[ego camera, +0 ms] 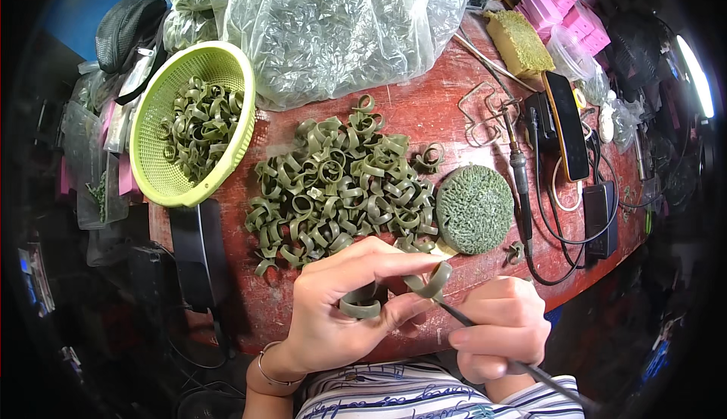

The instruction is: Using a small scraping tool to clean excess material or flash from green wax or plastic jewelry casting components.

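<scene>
Between the thumb and forefinger of my left hand (pixel 358 300) is a green wax ring piece (pixel 434 283). Another green ring (pixel 362 305) rests inside the same curled hand. My right hand (pixel 502 325) is closed around a thin dark tool (pixel 545 376), whose tip meets the underside of the held ring. What kind of tool it is cannot be told. Just beyond my hands lies a heap of green curled ring pieces (pixel 341 192). A round, rough green block (pixel 476 209) stands right of the heap, with one loose ring piece (pixel 514 253) farther right.
A lime plastic colander (pixel 250 129) with more ring pieces sits at the left. Large clear plastic bags (pixel 352 27) fill the back. Along the right are a soldering-iron-like pen (pixel 519 175) on its cable, a wire stand (pixel 483 115), a phone (pixel 568 126) and a yellow sponge (pixel 519 44).
</scene>
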Action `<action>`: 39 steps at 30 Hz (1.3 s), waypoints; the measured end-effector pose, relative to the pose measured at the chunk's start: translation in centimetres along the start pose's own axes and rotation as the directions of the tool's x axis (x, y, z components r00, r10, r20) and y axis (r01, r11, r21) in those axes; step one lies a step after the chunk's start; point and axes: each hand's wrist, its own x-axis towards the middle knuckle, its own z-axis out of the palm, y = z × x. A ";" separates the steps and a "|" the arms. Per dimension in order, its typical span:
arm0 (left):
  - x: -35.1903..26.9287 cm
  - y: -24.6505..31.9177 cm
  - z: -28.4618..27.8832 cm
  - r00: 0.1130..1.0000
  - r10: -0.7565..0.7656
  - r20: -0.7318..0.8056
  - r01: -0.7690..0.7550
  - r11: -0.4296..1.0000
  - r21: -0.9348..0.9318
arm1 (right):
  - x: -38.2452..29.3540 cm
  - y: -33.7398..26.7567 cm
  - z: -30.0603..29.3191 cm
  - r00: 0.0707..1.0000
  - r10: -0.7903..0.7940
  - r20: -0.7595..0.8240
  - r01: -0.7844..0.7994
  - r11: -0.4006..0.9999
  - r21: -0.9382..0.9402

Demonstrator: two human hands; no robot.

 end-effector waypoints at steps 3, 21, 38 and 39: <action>-0.2 -0.3 -0.2 0.999 -0.017 -0.033 0.016 0.999 -0.032 | -1.1 -0.5 0.2 0.933 0.290 -0.211 -0.183 0.891 0.416; -0.6 0.3 -0.5 0.996 0.062 -0.061 -0.063 0.998 -0.007 | -0.8 -1.3 0.6 0.859 0.496 -0.129 -0.400 0.806 0.436; -0.9 0.1 -0.4 0.978 0.201 -0.056 -0.195 0.975 0.104 | -1.0 -0.3 -0.2 0.972 0.236 0.011 -0.232 0.942 0.243; -1.0 0.1 -0.4 0.986 0.156 -0.059 -0.152 0.986 0.064 | -1.0 -0.4 0.2 0.978 0.207 -0.012 -0.204 0.973 0.104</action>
